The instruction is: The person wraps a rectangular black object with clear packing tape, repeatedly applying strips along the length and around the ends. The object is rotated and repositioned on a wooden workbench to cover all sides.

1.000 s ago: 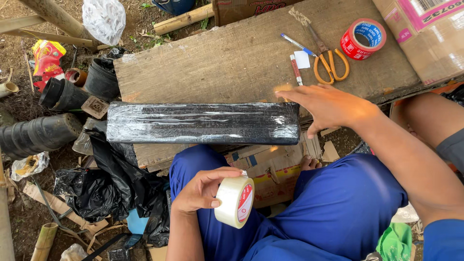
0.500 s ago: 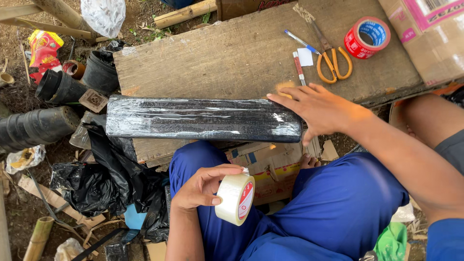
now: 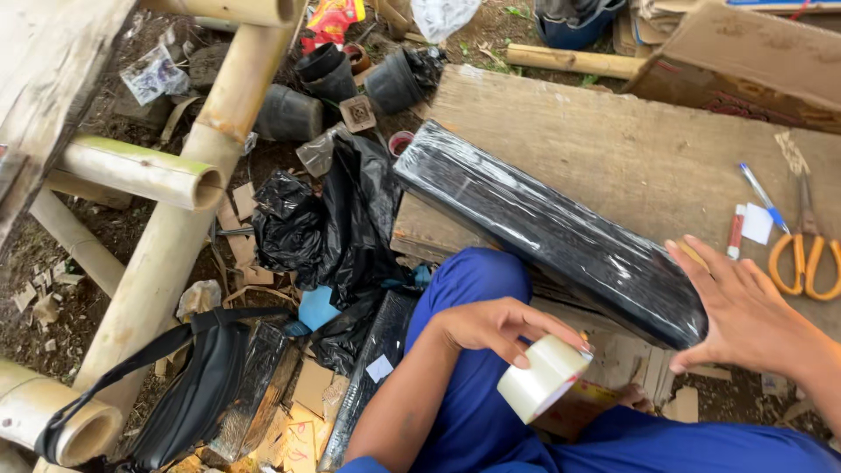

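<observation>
Two hands share the work: the left hand [image 3: 491, 326] pinches a roll of clear tape [image 3: 543, 378] above the lap, ready to use, while the right hand [image 3: 745, 307], fingers spread, steadies the near right end of the long black wrapped parcel [image 3: 543, 228] lying diagonally on the wooden board [image 3: 613, 140].

Long black wrapped package [image 3: 552, 229] on board [image 3: 613, 140]

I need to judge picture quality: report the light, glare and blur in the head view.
Head view: soft, even daylight with faint shadows; white glare streaks on the black wrapped package; left hand holding the tape roll and right hand look reasonably sharp; bamboo poles bow slightly near the left edge.
</observation>
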